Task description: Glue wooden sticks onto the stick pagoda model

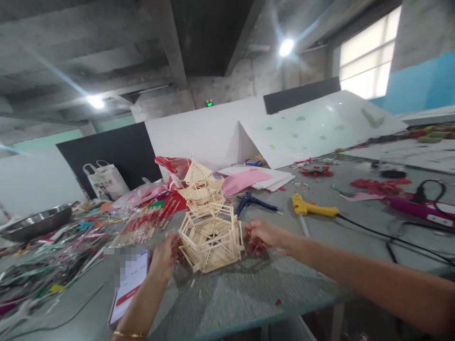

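Head view: left hand and right hand, fingers curled, pinch opposite sides of pale tiered wooden-stick pagoda model on grey table. Uneven squeeze could snap glued joints.

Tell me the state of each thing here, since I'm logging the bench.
Stick pagoda model: upright on the table, held at its base.
Left hand: fingers against the model.
Right hand: fingers against the model.
Yellow glue gun: lying flat, cord attached.
Phone: lying flat, screen lit.
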Demonstrator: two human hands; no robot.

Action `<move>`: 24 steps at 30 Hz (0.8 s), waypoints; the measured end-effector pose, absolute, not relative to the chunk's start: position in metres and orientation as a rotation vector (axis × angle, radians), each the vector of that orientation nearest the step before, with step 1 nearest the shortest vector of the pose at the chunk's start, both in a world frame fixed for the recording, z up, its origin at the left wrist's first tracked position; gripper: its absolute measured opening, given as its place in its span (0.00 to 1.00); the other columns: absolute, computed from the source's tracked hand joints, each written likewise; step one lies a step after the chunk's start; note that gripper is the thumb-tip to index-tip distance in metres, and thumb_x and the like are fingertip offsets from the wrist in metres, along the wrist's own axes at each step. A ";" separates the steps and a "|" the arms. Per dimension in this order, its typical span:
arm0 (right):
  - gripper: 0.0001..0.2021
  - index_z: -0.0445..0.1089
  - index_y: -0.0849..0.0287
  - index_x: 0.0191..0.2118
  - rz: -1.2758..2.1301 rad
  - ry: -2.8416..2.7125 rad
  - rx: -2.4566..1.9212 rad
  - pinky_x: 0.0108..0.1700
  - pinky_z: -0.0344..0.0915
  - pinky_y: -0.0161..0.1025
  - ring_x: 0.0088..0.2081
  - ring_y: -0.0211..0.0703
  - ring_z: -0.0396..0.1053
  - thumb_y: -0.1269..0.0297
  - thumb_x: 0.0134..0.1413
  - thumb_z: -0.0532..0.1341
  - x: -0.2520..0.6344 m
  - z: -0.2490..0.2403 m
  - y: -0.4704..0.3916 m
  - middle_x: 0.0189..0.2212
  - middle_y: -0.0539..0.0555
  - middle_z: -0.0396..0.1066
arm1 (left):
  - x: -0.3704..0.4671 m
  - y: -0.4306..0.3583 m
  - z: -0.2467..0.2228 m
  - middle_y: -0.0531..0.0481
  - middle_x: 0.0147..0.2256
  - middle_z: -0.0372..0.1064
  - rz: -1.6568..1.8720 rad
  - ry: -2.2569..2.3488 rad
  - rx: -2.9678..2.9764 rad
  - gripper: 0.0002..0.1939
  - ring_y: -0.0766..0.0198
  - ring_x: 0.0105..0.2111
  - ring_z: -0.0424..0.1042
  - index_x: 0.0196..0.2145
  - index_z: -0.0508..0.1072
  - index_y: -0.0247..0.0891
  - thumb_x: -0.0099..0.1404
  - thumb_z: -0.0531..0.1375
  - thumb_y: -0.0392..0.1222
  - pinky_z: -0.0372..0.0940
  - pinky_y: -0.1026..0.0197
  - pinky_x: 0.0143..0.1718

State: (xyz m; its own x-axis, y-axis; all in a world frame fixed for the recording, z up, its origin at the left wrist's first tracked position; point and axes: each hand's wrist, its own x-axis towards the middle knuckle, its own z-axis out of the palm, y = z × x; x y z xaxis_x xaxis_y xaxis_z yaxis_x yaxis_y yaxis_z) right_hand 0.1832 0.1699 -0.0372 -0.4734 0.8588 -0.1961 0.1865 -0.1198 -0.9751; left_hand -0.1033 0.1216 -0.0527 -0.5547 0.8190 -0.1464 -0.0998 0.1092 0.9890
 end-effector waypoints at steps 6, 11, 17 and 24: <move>0.08 0.65 0.61 0.24 1.734 -1.629 -1.068 0.20 0.57 0.30 0.22 0.35 0.67 0.75 0.38 0.50 0.182 -0.027 0.169 0.31 0.58 0.71 | -0.102 0.118 -0.055 0.45 0.31 0.73 1.530 1.587 0.691 0.14 0.66 0.25 0.73 0.33 0.69 0.34 0.65 0.47 0.45 0.67 0.63 0.28; 0.08 0.66 0.62 0.23 1.755 -1.603 -1.029 0.22 0.57 0.30 0.21 0.35 0.66 0.75 0.39 0.51 0.180 -0.026 0.171 0.26 0.57 0.71 | -0.100 0.115 -0.056 0.44 0.32 0.74 1.570 1.530 0.679 0.15 0.66 0.27 0.73 0.34 0.70 0.33 0.65 0.50 0.46 0.67 0.65 0.29; 0.10 0.66 0.64 0.23 1.731 -1.603 -1.106 0.21 0.54 0.28 0.20 0.32 0.63 0.77 0.37 0.48 0.185 -0.031 0.185 0.22 0.54 0.69 | -0.094 0.108 -0.055 0.43 0.30 0.74 1.583 1.487 0.659 0.15 0.65 0.26 0.73 0.33 0.69 0.31 0.66 0.49 0.45 0.67 0.65 0.27; 0.11 0.65 0.65 0.23 1.697 -1.660 -1.261 0.19 0.50 0.28 0.16 0.30 0.60 0.80 0.34 0.47 0.183 -0.033 0.207 0.17 0.50 0.65 | -0.082 0.092 -0.046 0.43 0.25 0.73 1.544 1.465 0.678 0.15 0.65 0.23 0.73 0.34 0.67 0.30 0.66 0.49 0.45 0.68 0.64 0.25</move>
State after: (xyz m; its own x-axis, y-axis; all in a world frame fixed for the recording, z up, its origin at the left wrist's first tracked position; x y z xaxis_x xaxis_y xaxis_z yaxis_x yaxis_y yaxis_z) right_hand 0.1833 0.2068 -0.0330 -0.4810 0.8267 -0.2920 0.2733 -0.1750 -0.9459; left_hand -0.0818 0.0925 -0.0460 -0.4669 0.8662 -0.1779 -0.2231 0.0793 0.9716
